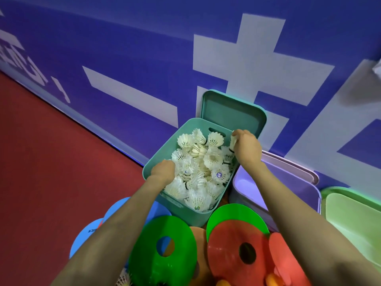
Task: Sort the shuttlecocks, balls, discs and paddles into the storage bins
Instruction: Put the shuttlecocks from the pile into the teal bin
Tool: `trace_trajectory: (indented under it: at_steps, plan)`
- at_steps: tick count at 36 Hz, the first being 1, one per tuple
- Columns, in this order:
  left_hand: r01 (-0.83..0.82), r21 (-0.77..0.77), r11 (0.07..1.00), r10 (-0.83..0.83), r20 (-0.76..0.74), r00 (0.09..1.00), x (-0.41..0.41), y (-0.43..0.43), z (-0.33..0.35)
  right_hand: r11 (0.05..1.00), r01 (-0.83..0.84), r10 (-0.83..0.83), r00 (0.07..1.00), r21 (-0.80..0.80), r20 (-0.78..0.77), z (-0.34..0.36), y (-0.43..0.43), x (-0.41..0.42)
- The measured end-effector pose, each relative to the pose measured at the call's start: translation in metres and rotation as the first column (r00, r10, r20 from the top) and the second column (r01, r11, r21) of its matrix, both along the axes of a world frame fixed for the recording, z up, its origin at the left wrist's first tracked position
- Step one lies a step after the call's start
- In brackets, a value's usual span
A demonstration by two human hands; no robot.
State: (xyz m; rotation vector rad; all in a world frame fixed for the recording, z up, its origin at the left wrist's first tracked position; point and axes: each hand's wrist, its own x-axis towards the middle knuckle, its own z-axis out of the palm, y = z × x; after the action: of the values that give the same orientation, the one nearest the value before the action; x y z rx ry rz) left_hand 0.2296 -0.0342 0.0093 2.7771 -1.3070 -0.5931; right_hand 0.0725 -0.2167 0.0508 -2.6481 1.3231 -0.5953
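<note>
L hand [164, 171] is knuckles-up at the near-left side of the teal bin [185, 213], fingertips buried in the shuttlecocks [206, 162]. I can't tell whether those fingers are spread or pinching anything, as they're hidden in the feathers.

R hand [245, 145] is over the far-right corner of the same bin, fingers curled round 1 held shuttlecock [233, 142]. Its white skirt sticks out on the hand's left side, just above the pile.

The teal bin is heaped with white shuttlecocks nearly to the rim. Its teal lid [231, 112] leans upright vs. the blue wall [144, 58] right behind it.

Just beside it on the R is the purple bin [268, 178], and further R the light green bin [354, 213]. I see nothing inside either from this view.

In front of the bins is a jumble of discs:
- 2 green discs [148, 265], 1 under each forearm.
- A red disc [226, 254] overlapping the R green 1, with another red 1 at its R.
- An orange disc [200, 238] between them.

Blue round flat pieces [86, 236] lie on the red floor [51, 162] under the L forearm. I can't say if they're discs or paddles.

1 loose shuttlecock [123, 279] peeks in at the bottom edge, and small orange rounded shapes [270, 279] sit bottom R, too cropped to ID.
</note>
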Motion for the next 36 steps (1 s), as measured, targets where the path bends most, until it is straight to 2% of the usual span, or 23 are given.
trace_trajectory:
  at_steps: [4,9,11,15,17,20,26,30,36]
  plan:
    - [0.017,0.011,1.0,-0.017,-0.041,0.999,0.0,0.001,0.001,0.999,0.014,-0.008,0.99,-0.042,0.14,0.001,-0.005,-0.001]
    - [0.019,-0.025,1.0,-0.018,0.044,0.999,-0.007,0.004,0.009,0.998,-0.041,0.051,0.972,-0.046,0.229,-0.003,-0.003,0.0]
    - [0.024,-0.06,0.998,-0.018,0.095,0.995,-0.013,0.003,0.013,0.999,-0.04,0.042,0.984,-0.017,0.17,-0.005,-0.001,0.004]
    - [0.062,-0.096,0.993,-0.048,0.147,0.988,-0.026,0.001,0.016,0.997,-0.026,0.029,0.999,0.079,-0.042,-0.022,-0.005,0.008]
    - [0.084,-0.092,0.992,-0.072,0.132,0.989,-0.031,0.0,0.016,0.988,-0.019,0.044,0.986,0.151,-0.162,-0.03,-0.007,0.008]
    - [0.12,-0.069,0.99,-0.112,0.106,0.988,-0.038,-0.001,0.013,0.987,-0.048,0.093,0.949,0.155,-0.302,-0.035,-0.006,0.013]
    - [0.121,-0.066,0.99,-0.119,0.037,0.992,-0.048,-0.004,0.013,0.978,-0.08,0.157,0.891,0.192,-0.427,-0.037,-0.005,0.019]
    - [0.119,-0.081,0.99,-0.116,0.043,0.992,-0.054,-0.002,0.017,0.966,-0.104,0.188,0.912,0.238,-0.365,-0.032,0.005,0.008]
    - [0.135,-0.201,0.97,-0.12,0.086,0.989,-0.077,0.011,0.026,0.969,-0.21,0.229,0.961,0.129,-0.156,-0.021,0.037,-0.034]
